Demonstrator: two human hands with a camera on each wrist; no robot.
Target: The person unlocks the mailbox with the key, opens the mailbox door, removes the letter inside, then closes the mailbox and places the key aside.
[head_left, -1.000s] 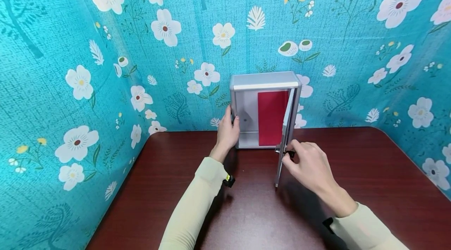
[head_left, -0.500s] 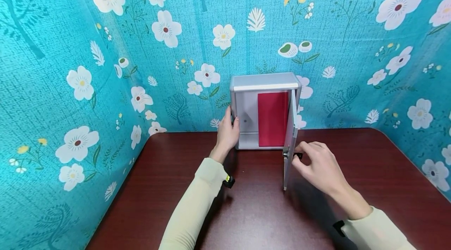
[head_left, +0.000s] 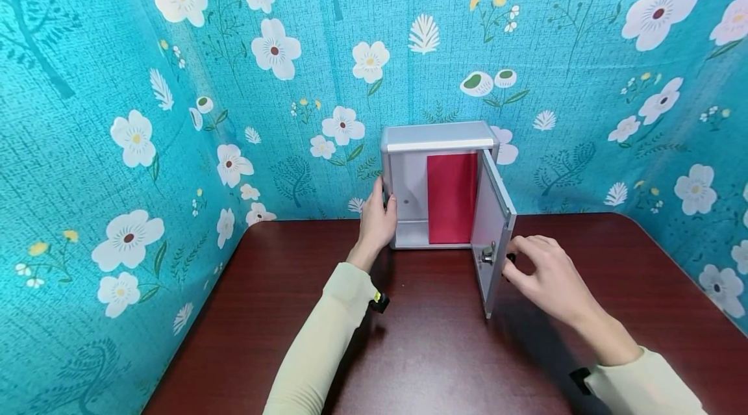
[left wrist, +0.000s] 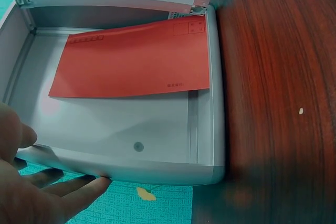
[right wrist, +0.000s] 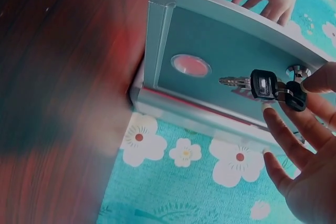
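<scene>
Head view: a silver-grey box [head_left: 438,134] is stood upright at the back of the table, near the cloth behind it, its corners rounded and its flat door [head_left: 489,226] swung outward from the right side. A silver lock [head_left: 487,255] is set in the door, and inside, in the right half, a plain red envelope [head_left: 450,199] is held upright. The box's left side is gripped by the left hand [head_left: 376,219]; at the door's outer face, something black is pinched by the right hand [head_left: 546,275]. The dark red-brown table [head_left: 280,291] is faintly grained and glossy, with its far corners rounded. It is enclosed by turquoise cloth [head_left: 327,32] printed with white flowers, leaves and trees. The arms are covered by 2 pale sleeves [head_left: 324,334].

Left wrist view: the box's edge is held between thumb and fingers. On the envelope, small printed squares are seen near 2 corners, and the inner panel is marked by 1 round dark spot [left wrist: 138,147].

Right wrist view: 1 black-headed key [right wrist: 296,96] is pinched at the lock, and another key [right wrist: 262,84] is hung from it. A round reddish disc [right wrist: 191,65] is set in the door's grey face.
</scene>
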